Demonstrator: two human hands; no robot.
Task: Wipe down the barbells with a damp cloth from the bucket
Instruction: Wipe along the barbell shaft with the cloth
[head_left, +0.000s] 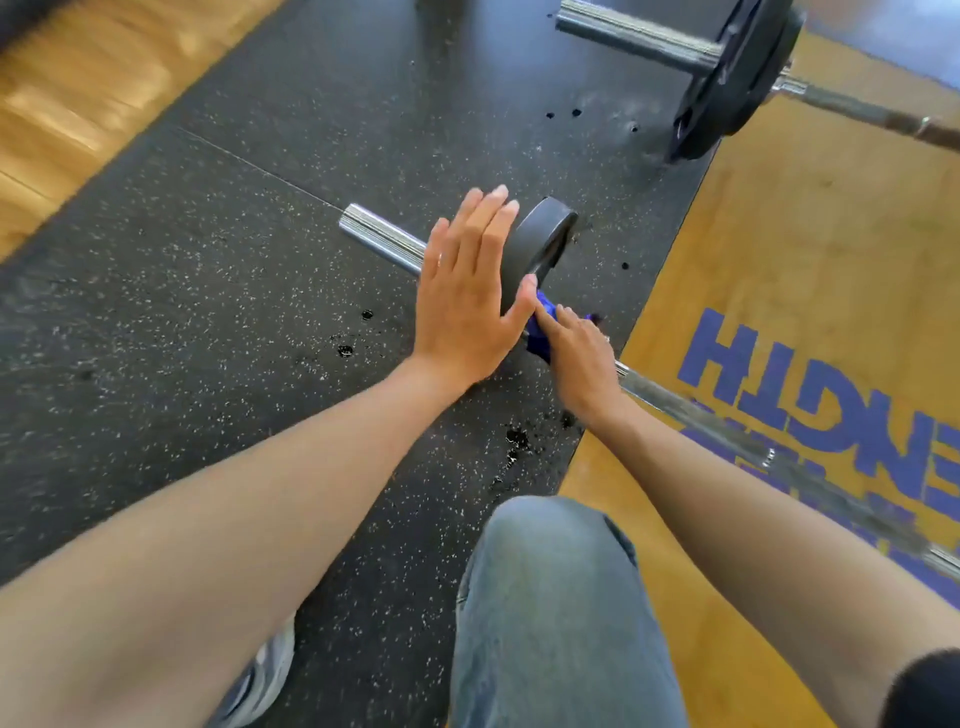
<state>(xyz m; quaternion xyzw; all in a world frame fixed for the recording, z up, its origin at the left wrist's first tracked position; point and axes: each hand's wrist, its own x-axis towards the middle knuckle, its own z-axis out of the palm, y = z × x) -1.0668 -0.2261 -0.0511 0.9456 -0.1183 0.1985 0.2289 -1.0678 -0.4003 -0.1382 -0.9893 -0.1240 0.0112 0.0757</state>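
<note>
Blue cloth (543, 325) sits at frame centre, bunched under the right hand (582, 358), whose curled fingers press it onto the near barbell (382, 240) just beside a small dark plate (537, 241). Left hand (467, 291), fingers straight and flat, braces that plate's face. A second barbell (639, 36) lies upper right.

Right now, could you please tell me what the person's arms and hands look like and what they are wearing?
Both forearms are bare, with no gloves or watch showing. The left hand has a thin ring on one finger. The right hand shows no jewellery that I can make out. A dark short sleeve edge shows at the right upper arm. Below are faded blue jeans and a grey sneaker.
</note>
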